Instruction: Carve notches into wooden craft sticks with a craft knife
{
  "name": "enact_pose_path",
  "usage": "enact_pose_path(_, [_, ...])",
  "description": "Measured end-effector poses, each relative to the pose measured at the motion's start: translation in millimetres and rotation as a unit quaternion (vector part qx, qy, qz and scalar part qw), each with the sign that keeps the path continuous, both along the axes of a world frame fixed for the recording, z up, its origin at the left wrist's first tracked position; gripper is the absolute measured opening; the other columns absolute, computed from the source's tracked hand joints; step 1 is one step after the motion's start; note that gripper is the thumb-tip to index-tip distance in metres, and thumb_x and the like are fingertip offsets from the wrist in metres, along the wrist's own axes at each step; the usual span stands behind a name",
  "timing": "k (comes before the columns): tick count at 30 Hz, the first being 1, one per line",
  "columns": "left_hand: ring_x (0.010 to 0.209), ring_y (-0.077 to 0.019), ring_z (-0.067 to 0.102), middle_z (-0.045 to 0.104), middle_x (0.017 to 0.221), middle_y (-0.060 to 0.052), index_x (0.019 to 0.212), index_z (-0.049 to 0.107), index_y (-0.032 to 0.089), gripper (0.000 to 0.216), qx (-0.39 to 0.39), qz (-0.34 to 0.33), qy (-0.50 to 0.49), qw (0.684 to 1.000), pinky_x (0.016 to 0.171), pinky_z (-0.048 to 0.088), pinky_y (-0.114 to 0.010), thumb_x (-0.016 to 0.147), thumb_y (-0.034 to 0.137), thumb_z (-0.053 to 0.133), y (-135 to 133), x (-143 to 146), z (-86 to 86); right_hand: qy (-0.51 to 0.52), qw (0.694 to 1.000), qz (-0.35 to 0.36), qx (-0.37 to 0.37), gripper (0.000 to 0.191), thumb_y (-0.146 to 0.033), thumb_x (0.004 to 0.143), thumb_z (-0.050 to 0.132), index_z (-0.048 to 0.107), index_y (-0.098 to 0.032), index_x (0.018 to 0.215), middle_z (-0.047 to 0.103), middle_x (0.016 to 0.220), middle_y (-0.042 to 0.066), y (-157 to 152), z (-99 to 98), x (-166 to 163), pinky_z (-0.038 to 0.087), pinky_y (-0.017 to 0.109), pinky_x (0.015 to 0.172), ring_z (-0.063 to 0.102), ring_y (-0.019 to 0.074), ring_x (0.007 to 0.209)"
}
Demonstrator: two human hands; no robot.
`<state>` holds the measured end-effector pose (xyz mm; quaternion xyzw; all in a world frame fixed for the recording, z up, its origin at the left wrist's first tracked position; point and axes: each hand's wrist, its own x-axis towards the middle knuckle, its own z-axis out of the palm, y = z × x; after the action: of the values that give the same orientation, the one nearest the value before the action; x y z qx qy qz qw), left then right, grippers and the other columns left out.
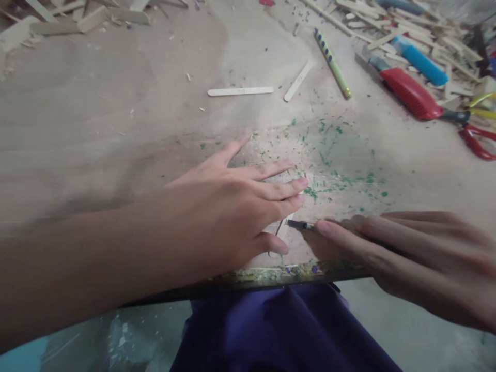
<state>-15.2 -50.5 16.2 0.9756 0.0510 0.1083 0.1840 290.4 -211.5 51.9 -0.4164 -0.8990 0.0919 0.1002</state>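
Note:
Flat on the tabletop lies my left hand [240, 201], its fingers spread. The thumb and forefinger rest beside and over a small pale wooden stick [285, 227], which is mostly covered by the hand. My right hand [391, 248] is closed around a thin dark-tipped tool [300, 225] whose kind I cannot make out. The tool's tip touches or nearly touches the stick, close to the left fingertips. Most of the tool is hidden inside the right hand.
Two craft sticks [240, 91] and a patterned pencil [332, 64] lie farther back. At right are a red-handled cutter [413, 93], a blue tube-shaped object [420, 59] and red-handled scissors [478, 142]. Wood scraps [418, 31] are heaped behind. Green flecks dot the wooden table [116, 93].

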Motion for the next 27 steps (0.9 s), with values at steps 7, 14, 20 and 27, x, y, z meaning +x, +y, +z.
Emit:
enact_pose_path(7, [0.171, -0.0424, 0.064, 0.078, 0.168, -0.008, 0.155, 0.083, 0.028, 0.039, -0.016, -0.003, -0.005, 1.000, 0.150, 0.033, -0.083, 0.124, 0.047, 0.069, -0.1, 0.4, 1.2, -0.009, 1.000, -0.006, 0.000, 0.044, -0.004, 0.124, 0.045, 0.060, -0.017, 0.163, 0.083, 0.093, -0.001, 10.6, -1.7, -9.2, 0.048, 0.037, 0.057, 0.072, 0.0145, 0.065])
enact_pose_path(14, [0.175, -0.0357, 0.060, 0.075, 0.172, -0.007, 0.159, 0.078, 0.028, 0.044, -0.025, -0.001, 0.001, 1.000, 0.153, 0.027, -0.079, 0.131, 0.050, 0.052, 1.1, -2.9, -0.8, -0.008, 1.000, -0.019, 0.007, 0.038, -0.010, 0.126, 0.052, 0.063, -0.017, 0.162, 0.085, 0.093, -0.002, 7.5, -7.8, -10.4, 0.048, 0.037, 0.056, 0.073, 0.0142, 0.065])
enact_pose_path(20, [0.178, -0.0331, 0.056, 0.073, 0.175, -0.008, 0.164, 0.071, 0.022, 0.049, -0.006, -0.004, -0.002, 1.000, 0.156, 0.017, -0.072, 0.134, 0.051, 0.044, 2.1, -4.5, -5.8, 0.013, 0.999, -0.013, 0.026, 0.040, -0.016, 0.126, 0.062, 0.062, -0.011, 0.165, 0.084, 0.095, -0.002, 6.0, -16.6, -7.4, 0.044, 0.034, 0.055, 0.074, 0.0111, 0.068])
enact_pose_path(27, [0.177, -0.0343, 0.057, 0.072, 0.176, -0.012, 0.167, 0.071, 0.023, 0.054, -0.015, 0.003, 0.005, 1.000, 0.155, 0.020, -0.071, 0.132, 0.058, 0.050, 3.5, -3.4, -9.7, 0.061, 0.997, -0.030, 0.021, 0.036, -0.015, 0.125, 0.064, 0.066, -0.015, 0.161, 0.078, 0.090, -0.003, 6.2, -16.2, -10.3, 0.044, 0.030, 0.055, 0.066, 0.0100, 0.062])
